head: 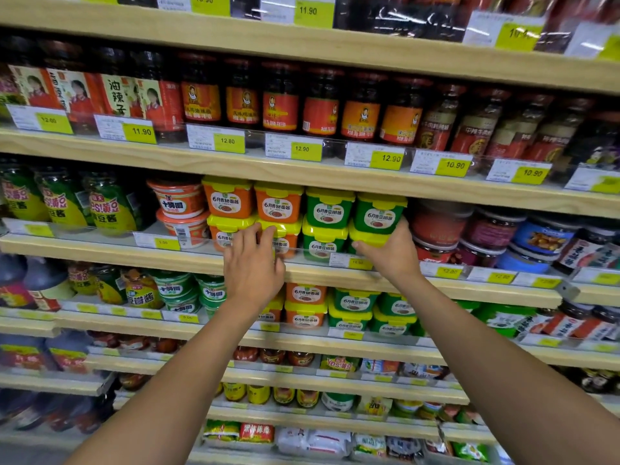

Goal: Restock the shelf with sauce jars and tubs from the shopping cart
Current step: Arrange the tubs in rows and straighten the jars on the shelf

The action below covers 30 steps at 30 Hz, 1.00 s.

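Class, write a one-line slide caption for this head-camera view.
Restocking a shelf: the left hand touches an orange tub while the right hand grips a green tub.

The wooden shelf [100, 253] carries stacked orange tubs [228, 200], green tubs [330, 209] and jars [439, 223].

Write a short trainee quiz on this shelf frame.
1. True or false: the right hand grips green tubs.
2. The left hand touches: A) orange tubs B) green tubs C) nothing.
3. Fill in: the tubs on this shelf are stacked ___ high.
Key: 1 true; 2 A; 3 two.
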Motion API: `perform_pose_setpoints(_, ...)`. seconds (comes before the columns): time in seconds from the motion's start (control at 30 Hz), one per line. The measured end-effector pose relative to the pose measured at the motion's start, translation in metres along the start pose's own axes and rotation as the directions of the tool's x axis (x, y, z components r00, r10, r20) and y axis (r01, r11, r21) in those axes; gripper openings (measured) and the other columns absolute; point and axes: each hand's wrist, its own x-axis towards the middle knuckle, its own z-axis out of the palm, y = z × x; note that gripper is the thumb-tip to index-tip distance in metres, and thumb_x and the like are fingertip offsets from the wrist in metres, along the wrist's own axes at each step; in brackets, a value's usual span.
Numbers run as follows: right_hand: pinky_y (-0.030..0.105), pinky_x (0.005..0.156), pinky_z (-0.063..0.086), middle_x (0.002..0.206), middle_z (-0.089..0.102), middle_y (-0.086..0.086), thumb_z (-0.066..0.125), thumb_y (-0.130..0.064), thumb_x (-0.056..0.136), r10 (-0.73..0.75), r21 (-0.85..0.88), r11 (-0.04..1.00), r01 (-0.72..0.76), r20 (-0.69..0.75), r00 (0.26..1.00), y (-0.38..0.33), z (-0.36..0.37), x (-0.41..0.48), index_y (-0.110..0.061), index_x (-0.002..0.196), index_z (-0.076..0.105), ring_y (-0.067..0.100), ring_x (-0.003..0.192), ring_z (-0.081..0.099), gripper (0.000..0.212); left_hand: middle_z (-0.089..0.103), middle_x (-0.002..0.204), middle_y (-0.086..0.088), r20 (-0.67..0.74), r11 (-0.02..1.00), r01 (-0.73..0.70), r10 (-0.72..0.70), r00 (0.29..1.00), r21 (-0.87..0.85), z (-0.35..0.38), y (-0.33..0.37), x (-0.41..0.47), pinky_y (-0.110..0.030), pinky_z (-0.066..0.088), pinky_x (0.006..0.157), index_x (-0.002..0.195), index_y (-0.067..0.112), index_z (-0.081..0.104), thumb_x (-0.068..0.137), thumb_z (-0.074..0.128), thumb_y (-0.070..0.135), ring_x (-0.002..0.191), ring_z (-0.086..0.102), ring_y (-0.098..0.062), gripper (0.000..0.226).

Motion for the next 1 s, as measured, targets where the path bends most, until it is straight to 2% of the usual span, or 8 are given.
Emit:
perform_pose_setpoints(0.13,0.049,0.101,0.05,0.132,0.056,0.001,0.076,-0.065,0.053,-0.002,-0.048,0.999,0.002,-0.007,1.0,-0.004,-0.008,-0.012,-0.023,0.141,0.04,0.023,0.124,0.054,0.104,0.033,0.158,-0.011,0.077,1.0,-0.015,0.016,0.997,-0.011,-0.006,0.0,-0.006,-0.052,0.034,0.112,0.153,0.021,0.035,0.087,0.066,0.034,0.143,0.031,-0.032,0.074)
perform_pose_setpoints(0.3,0.049,0.112,0.04,0.153,0.039,0.009,0.079,-0.057,0.074,-0.001,-0.165,0.986,0.002,0.004,1.0,-0.015,-0.02,-0.041,-0.014,0.154,0.028,0.03,0.14,0.036,0.104,0.028,0.162,-0.009,0.084,0.992,-0.117,0.121,0.989,-0.055,-0.01,0.008,-0.022,-0.05,0.03,0.115,0.156,0.021,0.03,0.094,0.06,0.039,0.148,0.027,-0.031,0.071)
perform_pose_setpoints(0.5,0.045,0.116,0.033,0.156,0.033,0.005,0.074,-0.059,0.08,-0.079,-0.318,0.945,0.075,-0.001,0.997,0.004,-0.043,-0.069,-0.014,0.154,0.029,0.027,0.144,0.029,0.097,0.005,0.17,-0.006,0.11,0.945,-0.307,0.318,0.942,-0.11,-0.008,0.035,-0.037,-0.052,0.009,0.126,0.162,0.026,0.012,0.097,0.052,0.043,0.157,-0.006,-0.027,0.078)
perform_pose_setpoints(0.73,0.046,0.117,0.033,0.157,0.03,0.005,0.076,-0.056,0.081,-0.082,-0.358,0.932,0.06,-0.046,0.996,0.03,-0.08,-0.076,-0.016,0.153,0.031,0.026,0.145,0.027,0.094,0.002,0.17,-0.006,0.112,0.906,-0.406,0.418,0.901,-0.119,-0.002,0.077,-0.044,-0.052,0.005,0.127,0.162,0.026,0.012,0.096,0.053,0.044,0.157,-0.008,-0.028,0.08)
perform_pose_setpoints(1.0,0.044,0.113,0.034,0.146,0.041,0.006,0.081,-0.051,0.076,-0.115,-0.311,0.947,0.082,-0.089,0.989,0.065,-0.114,-0.047,-0.016,0.147,0.039,0.027,0.136,0.037,0.089,0.003,0.17,-0.004,0.141,0.859,-0.398,0.459,0.877,-0.321,0.011,0.157,-0.037,-0.043,0.015,0.127,0.162,0.022,0.009,0.098,0.056,0.034,0.157,0.001,-0.02,0.081)
